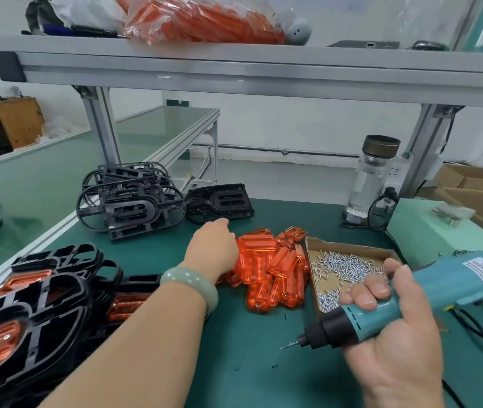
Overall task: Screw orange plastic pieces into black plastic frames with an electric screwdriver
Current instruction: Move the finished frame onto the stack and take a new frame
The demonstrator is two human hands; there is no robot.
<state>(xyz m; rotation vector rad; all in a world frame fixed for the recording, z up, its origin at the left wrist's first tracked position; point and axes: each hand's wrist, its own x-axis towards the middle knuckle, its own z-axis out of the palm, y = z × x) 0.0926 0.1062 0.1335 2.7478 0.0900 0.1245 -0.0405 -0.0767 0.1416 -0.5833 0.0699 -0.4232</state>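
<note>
One screwdriver [428, 293] gripped in right hand [396, 334], one orange pile [269, 269] partly under left hand [213, 248], those fingers hidden, state unclear

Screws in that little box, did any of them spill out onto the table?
No, nothing looks spilled. The screws lie in a loose heap inside the cardboard tray; the few dark specks on the green mat are too small to identify.

Likely a small factory assembly bench: aluminium-framed shelf [234, 69], green mat [249, 334], heaped black frames [128, 201], tray of screws [352, 246].
</note>
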